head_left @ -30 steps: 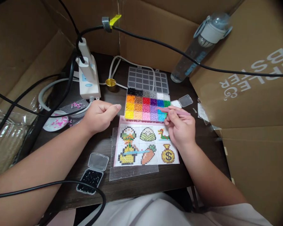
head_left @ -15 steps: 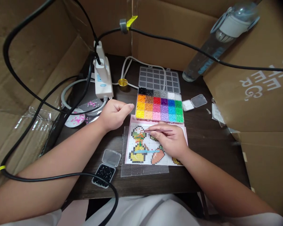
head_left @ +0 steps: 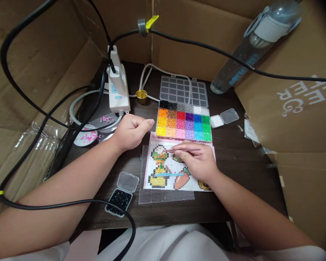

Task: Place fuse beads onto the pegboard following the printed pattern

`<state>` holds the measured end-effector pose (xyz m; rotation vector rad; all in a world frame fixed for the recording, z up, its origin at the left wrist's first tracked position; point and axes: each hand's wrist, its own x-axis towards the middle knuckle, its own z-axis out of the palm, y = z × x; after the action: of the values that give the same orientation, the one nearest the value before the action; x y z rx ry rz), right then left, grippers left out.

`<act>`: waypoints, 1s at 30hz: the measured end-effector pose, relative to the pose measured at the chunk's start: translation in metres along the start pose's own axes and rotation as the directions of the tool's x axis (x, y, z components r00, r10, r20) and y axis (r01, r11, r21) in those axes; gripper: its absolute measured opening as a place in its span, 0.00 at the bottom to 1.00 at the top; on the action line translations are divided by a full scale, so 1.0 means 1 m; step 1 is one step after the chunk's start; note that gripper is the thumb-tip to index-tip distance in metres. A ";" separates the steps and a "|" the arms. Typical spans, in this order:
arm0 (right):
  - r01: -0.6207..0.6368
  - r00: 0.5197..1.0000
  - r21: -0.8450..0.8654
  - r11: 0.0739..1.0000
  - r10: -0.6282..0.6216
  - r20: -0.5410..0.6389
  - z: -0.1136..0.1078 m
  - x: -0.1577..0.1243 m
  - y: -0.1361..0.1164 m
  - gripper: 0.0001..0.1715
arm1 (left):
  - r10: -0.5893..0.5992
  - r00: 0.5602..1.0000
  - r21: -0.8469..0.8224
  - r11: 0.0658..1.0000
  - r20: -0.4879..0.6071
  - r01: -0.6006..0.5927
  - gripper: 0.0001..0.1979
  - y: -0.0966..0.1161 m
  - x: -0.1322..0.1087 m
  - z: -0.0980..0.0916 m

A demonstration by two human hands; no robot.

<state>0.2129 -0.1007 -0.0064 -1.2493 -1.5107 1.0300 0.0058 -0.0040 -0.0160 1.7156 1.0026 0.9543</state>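
My right hand [head_left: 199, 161] pinches reddish tweezers [head_left: 186, 149]. Their tips are over the upper left figure of a bead pattern sheet [head_left: 148, 163], where orange and green beads lie. Whether the tips hold a bead is too small to tell. A clear pegboard [head_left: 165, 197] shows around the sheet's lower left edge. Left of the sheet, my left hand [head_left: 132, 132] is curled into a fist with the thumb on top, and nothing shows in it. Just behind the sheet stands a bead box [head_left: 180, 116] with many coloured compartments, its clear lid [head_left: 183, 90] folded back.
A small box of black beads [head_left: 119, 201] lies front left, one of white beads [head_left: 217, 121] at right. At the back are a power strip [head_left: 119, 90], a gold cup [head_left: 141, 96] and a water bottle [head_left: 244, 54]. A black cable [head_left: 70, 206] crosses over my left forearm.
My right hand and the tweezers have shifted very slightly, with the tips still over the same figure. My left hand stays in place. The view has moved a little.
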 end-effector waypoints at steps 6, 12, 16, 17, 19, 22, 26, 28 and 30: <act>0.020 1.000 -0.008 1.000 -0.020 0.004 0.000 0.000 0.002 0.07 | 0.000 1.000 -0.010 1.000 -0.003 0.000 0.26 0.000 0.000 0.000; 0.010 1.000 -0.003 1.000 -0.010 0.015 0.000 0.000 0.002 0.07 | -0.001 1.000 -0.005 1.000 0.004 0.001 0.26 -0.001 0.000 0.000; 0.016 1.000 -0.005 1.000 -0.016 0.008 -0.001 0.001 0.001 0.07 | 0.004 1.000 0.002 1.000 0.000 -0.004 0.26 -0.001 0.000 0.000; 0.018 1.000 -0.002 1.000 -0.018 0.006 -0.001 0.001 0.001 0.07 | 0.005 1.000 0.000 1.000 -0.002 -0.005 0.26 0.000 0.000 0.000; 0.018 1.000 0.003 1.000 -0.018 0.008 -0.001 0.000 0.001 0.07 | 0.006 1.000 -0.003 1.000 -0.006 -0.006 0.26 0.000 0.000 0.000; 0.011 1.000 -0.004 1.000 -0.011 0.022 -0.001 0.000 0.001 0.07 | 0.003 1.000 -0.009 1.000 -0.008 -0.003 0.26 0.002 0.000 0.001; 0.012 1.000 -0.002 1.000 -0.012 0.017 -0.001 0.000 0.001 0.07 | 0.002 1.000 -0.020 1.000 -0.010 -0.002 0.26 0.002 0.000 0.001; 0.008 1.000 -0.007 1.000 -0.008 0.015 -0.001 0.000 0.000 0.07 | 0.003 1.000 -0.020 1.000 -0.010 -0.003 0.26 0.002 0.000 0.001; -0.002 1.000 -0.020 1.000 0.003 0.013 -0.001 0.000 0.000 0.07 | 0.001 1.000 -0.017 1.000 -0.007 -0.001 0.26 0.001 0.000 0.001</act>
<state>0.2140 -0.1001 -0.0064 -1.2610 -1.5330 1.0289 0.0065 -0.0048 -0.0152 1.7002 0.9956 0.9676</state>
